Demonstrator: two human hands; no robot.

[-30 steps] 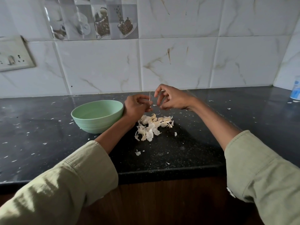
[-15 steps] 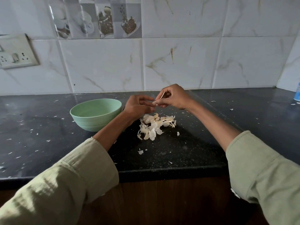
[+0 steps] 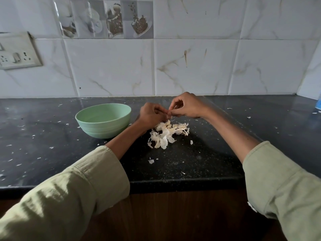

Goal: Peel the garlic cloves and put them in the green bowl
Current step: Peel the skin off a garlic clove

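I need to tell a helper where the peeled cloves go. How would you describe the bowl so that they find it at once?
Look at the black countertop below the white tiled wall. The green bowl stands on it, just left of the left hand and of the pile of garlic skins. It is the only vessel there: pale green, round, with ridges low on its side.

One green bowl (image 3: pixel 102 122); one peel pile (image 3: pixel 167 133); two hands.

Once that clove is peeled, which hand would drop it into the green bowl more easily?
Probably the left hand. It sits right beside the green bowl, which is on its side, while the right hand is farther away and would have to cross over. Which hand actually holds the clove is too small to tell.
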